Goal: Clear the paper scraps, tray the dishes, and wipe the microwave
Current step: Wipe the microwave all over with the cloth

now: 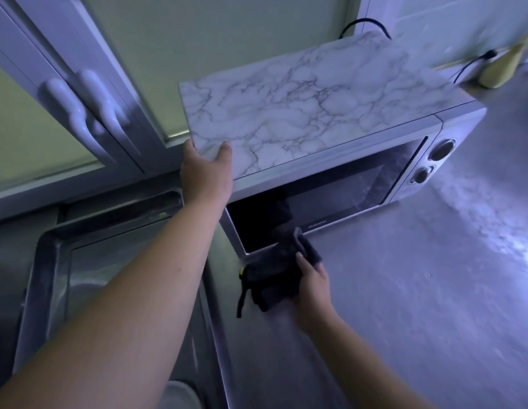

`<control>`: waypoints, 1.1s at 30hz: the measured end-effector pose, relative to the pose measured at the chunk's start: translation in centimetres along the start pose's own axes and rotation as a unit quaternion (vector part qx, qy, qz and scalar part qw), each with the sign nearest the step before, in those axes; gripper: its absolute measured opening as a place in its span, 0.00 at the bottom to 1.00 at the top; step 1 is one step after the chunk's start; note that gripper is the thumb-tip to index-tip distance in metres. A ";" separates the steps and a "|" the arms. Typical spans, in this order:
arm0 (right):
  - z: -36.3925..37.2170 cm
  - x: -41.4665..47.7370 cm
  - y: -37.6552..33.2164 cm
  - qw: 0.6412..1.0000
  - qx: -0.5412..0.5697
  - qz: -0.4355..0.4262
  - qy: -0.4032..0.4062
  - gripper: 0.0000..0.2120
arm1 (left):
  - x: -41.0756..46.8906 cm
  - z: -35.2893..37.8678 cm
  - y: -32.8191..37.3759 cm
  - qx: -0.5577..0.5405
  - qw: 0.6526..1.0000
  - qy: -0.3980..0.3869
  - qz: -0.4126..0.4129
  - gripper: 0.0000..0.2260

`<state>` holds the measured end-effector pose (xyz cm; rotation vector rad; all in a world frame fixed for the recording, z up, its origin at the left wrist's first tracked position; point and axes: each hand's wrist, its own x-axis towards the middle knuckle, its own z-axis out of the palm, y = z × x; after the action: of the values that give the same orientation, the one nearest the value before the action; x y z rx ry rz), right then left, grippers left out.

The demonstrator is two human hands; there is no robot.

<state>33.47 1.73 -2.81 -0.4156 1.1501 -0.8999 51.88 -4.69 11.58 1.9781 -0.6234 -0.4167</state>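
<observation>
The fingers of my left hand are hidden under the marble board. The dark cloth hides part of my right hand and one lower corner of the microwave. At the surface's far corner, I cannot identify a blurred yellowish thing.

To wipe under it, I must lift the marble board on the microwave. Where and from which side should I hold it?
Probably its near left corner, coming from the left: the marble board seems to stick out past the microwave there, leaving room beneath. The left hand grips that corner, thumb on top.
</observation>
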 end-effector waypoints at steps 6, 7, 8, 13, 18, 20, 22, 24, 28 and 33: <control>-7.6 2.8 -10.6 0.948 -0.087 -0.280 0.122 0.20 | 0.0 0.3 -0.4 -0.003 1.000 0.009 0.009 0.28; -8.1 3.4 -12.6 0.934 -0.090 -0.322 0.129 0.21 | 0.0 0.3 -0.4 -0.004 1.000 0.013 0.009 0.27; -8.4 4.1 -14.5 0.921 -0.090 -0.357 0.127 0.22 | -0.1 0.3 -0.4 -0.002 1.000 0.015 0.008 0.27; -6.7 7.9 -19.6 0.880 -0.101 -0.451 0.104 0.24 | -0.1 0.3 -0.3 -0.011 1.000 0.014 0.007 0.26; -3.9 10.8 -18.7 0.868 -0.089 -0.444 0.203 0.26 | -0.3 0.3 -0.2 -0.010 1.000 0.024 0.010 0.24; -4.5 11.7 -17.1 0.891 -0.085 -0.386 0.223 0.26 | -0.5 0.2 -0.1 -0.005 0.999 0.031 0.014 0.22; -5.6 12.5 -14.6 0.918 -0.084 -0.302 0.243 0.24 | -0.7 0.3 0.1 -0.006 0.999 0.034 0.015 0.21; -5.9 12.9 -12.6 0.935 -0.073 -0.234 0.257 0.23 | -0.7 0.3 0.0 -0.004 0.999 0.035 0.016 0.21; -4.2 13.1 -11.7 0.941 0.000 -0.186 0.282 0.22 | -0.3 0.3 -0.2 0.003 0.999 0.038 0.020 0.21; 0.1 8.9 -6.9 0.954 0.065 -0.142 0.258 0.20 | -0.5 0.2 -0.2 0.002 0.999 0.035 0.028 0.23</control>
<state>31.90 -9.47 -3.31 -0.2446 1.5184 -1.3813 51.41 -4.51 11.32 1.9648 -0.6343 -0.3118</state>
